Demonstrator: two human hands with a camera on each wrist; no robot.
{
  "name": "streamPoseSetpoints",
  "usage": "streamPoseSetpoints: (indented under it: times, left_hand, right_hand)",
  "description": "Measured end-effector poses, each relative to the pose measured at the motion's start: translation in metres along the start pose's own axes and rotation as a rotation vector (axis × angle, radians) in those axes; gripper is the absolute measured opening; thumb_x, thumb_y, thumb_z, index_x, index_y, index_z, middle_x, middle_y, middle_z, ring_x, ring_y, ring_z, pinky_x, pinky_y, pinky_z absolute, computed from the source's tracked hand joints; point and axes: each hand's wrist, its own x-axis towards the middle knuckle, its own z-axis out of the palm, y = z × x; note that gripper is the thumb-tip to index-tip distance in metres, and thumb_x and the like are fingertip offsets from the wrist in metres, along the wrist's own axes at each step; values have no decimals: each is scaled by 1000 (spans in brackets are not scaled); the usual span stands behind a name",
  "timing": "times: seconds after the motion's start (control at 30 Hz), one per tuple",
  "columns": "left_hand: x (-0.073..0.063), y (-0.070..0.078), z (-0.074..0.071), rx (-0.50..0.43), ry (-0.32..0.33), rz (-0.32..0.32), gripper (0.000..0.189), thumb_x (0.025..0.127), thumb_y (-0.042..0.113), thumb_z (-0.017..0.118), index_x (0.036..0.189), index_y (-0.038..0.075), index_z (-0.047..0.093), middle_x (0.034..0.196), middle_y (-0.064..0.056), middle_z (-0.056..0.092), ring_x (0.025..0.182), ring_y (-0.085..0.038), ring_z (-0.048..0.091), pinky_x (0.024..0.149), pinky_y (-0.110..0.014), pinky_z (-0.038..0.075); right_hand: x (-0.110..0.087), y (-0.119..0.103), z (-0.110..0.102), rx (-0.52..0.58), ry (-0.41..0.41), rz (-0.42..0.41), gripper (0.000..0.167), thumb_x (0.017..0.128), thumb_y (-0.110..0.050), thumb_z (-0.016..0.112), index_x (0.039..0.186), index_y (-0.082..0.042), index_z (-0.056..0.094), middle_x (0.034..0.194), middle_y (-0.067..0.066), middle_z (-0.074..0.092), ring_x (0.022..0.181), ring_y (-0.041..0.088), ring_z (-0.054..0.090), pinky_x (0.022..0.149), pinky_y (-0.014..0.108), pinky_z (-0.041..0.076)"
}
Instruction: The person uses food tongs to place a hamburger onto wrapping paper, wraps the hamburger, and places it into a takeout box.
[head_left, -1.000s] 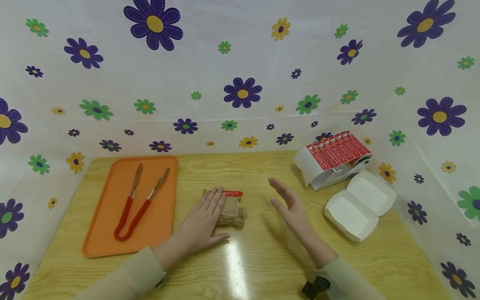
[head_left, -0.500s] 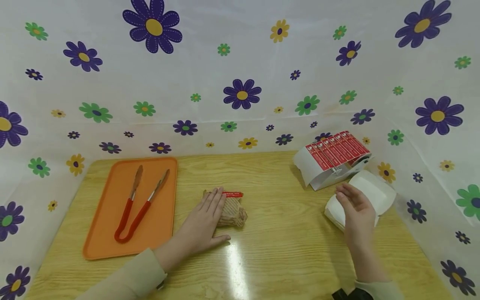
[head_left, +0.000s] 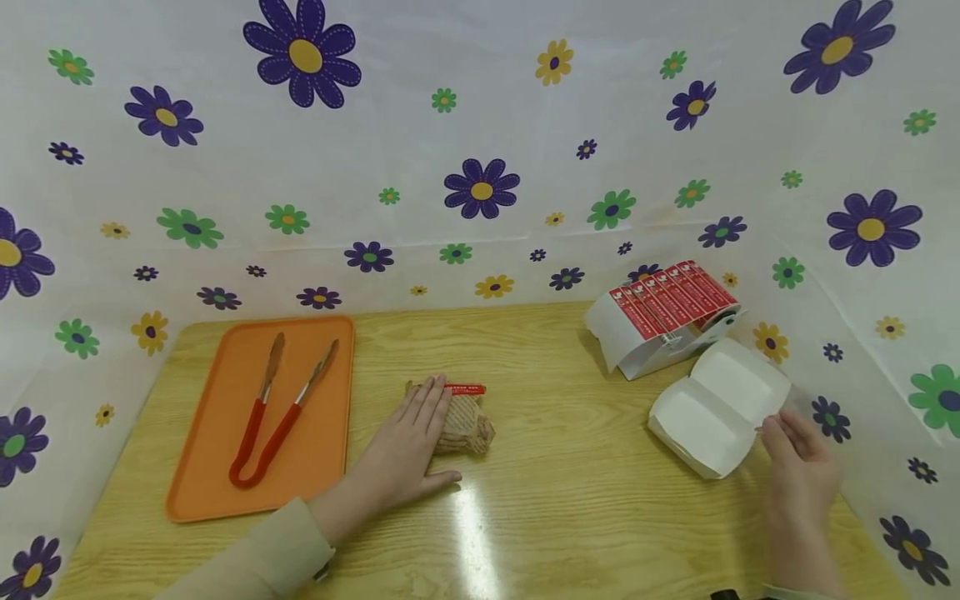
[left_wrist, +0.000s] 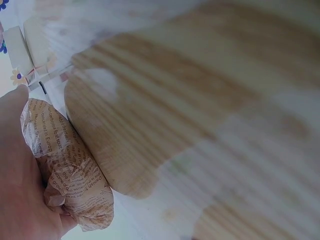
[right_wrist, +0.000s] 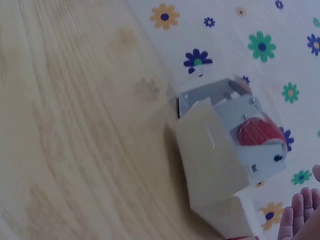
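Observation:
My left hand [head_left: 393,450] lies with straight fingers over a brown paper-wrapped packet [head_left: 465,427], thumb apart on the tabletop. A red-and-white label strip [head_left: 467,389] shows at the packet's far edge. Printed words cover its wrapping [left_wrist: 72,162] in the left wrist view, beside the hand [left_wrist: 20,175]. At the right, my right hand [head_left: 802,471] has its fingertips at the right edge of an open white clamshell box [head_left: 708,425], whose visible inside is bare. The right wrist view catches only part of this hand [right_wrist: 302,215], fingers extended and nothing visible between them.
An orange tray [head_left: 198,450] holds red-handled tongs [head_left: 251,437] on the left. Behind the box stands a white dispenser [head_left: 615,337] with red labels on top; its screw-dotted side [right_wrist: 262,157] shows in the right wrist view. Flower-patterned sheeting [head_left: 405,150] borders the wooden table.
My right hand has moved rightward from the middle of the table, across the white box, to its right edge. The left hand and packet have stayed in place.

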Motion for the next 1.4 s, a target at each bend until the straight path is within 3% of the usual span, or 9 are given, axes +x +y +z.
streamPoseSetpoints:
  times: [0.13,0.37,0.57,0.87,1.13,1.4]
  left_hand:
    - [-3,-1,0,-16,3,-11,118,95,79,54,167,-7,17,176,-27,14,163,-42,22,134,-51,27]
    - [-4,-2,2,-27,-3,-22,118,94,79,54,167,-6,16,176,-27,12,164,-42,20,134,-51,26]
    - [-4,-2,2,-28,-9,-22,118,95,79,52,167,-6,15,176,-26,11,164,-41,19,134,-51,25]
    - [-1,-1,1,-30,-5,-12,116,96,79,52,167,-6,16,176,-27,11,164,-42,20,134,-49,27]
    - [0,-2,2,-35,-6,-12,116,96,78,53,168,-5,16,177,-26,10,164,-41,20,133,-49,28]
    - [-1,-3,2,-40,-18,-10,117,96,78,53,168,-5,15,177,-26,9,164,-41,19,134,-49,27]
  right_hand:
    - [10,9,-5,-8,21,55,22,99,-9,73,115,-24,73,96,-17,69,90,-2,62,73,4,55]
    - [23,22,-3,78,56,135,24,93,-1,79,107,-20,72,85,-12,69,81,-1,66,72,9,60]
    - [29,30,-1,62,85,178,26,91,4,78,99,-20,74,76,-15,71,76,-5,68,70,8,59]
    - [36,35,-1,27,127,149,44,89,12,72,68,-26,76,66,-14,68,65,-5,65,60,9,58]
    - [36,33,-4,72,189,117,39,89,12,71,71,-22,80,65,-14,68,65,-4,64,61,7,57]
    - [23,8,-2,187,209,117,31,90,11,72,83,-17,83,71,-9,72,63,1,67,54,13,58]
